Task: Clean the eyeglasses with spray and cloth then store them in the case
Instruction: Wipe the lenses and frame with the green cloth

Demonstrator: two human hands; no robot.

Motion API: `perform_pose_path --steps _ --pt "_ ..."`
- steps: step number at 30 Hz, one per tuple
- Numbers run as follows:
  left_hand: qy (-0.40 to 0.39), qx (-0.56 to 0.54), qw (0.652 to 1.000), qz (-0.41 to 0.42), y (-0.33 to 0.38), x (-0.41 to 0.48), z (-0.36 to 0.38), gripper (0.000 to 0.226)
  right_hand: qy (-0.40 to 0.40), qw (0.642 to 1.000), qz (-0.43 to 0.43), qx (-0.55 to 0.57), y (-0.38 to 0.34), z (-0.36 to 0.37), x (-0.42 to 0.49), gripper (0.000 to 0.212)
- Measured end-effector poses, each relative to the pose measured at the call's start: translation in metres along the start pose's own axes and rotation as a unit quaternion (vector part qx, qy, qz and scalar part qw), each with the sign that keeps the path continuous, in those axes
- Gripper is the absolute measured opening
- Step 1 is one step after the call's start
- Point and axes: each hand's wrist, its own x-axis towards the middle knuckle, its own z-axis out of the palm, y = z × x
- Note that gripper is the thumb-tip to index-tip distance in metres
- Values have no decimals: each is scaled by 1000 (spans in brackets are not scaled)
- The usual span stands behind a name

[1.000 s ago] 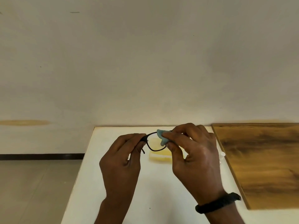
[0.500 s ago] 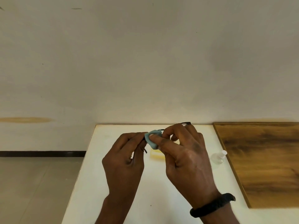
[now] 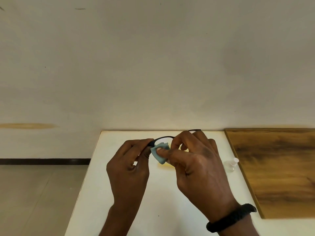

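I see left hand [image 3: 129, 167] pinching glasses [image 3: 164, 137] at their 9 o'clock end; right hand [image 3: 196, 167] pinches cloth [image 3: 159, 155] against them, thumb on top, both backs up.

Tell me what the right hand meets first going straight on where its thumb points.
Likely the left hand, gripping the thin black eyeglasses just past the crumpled light-blue cloth the right hand pinches; depth unclear.

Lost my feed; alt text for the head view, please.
The right hand pinches a blue cloth over a lens of black eyeglasses, whose frame end the left hand grips, above a white table. A clear spray bottle sits near a wooden board.
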Motion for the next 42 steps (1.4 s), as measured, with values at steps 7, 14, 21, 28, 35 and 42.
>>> perform_pose_path --steps 7,14,21,28,35,42 --pt "3 -5 1000 -15 2 2 -2 34 -4 999 34 6 0 -4 -1 31" --pt "10 -13 1000 -20 2 4 -4 25 40 996 80 -3 -1 0 -2 36" --pt "8 -27 999 -27 3 4 -4 20 41 997 70 -16 -1 1 -2 48" --pt "9 -34 999 -17 3 2 -3 17 33 999 37 -11 -5 3 -2 50" --pt "9 -9 1000 5 1 3 -4 36 -7 1000 18 -15 -10 4 -2 54" --pt "14 -61 997 -53 5 4 -4 18 -1 1000 -18 -8 4 -6 1 39"
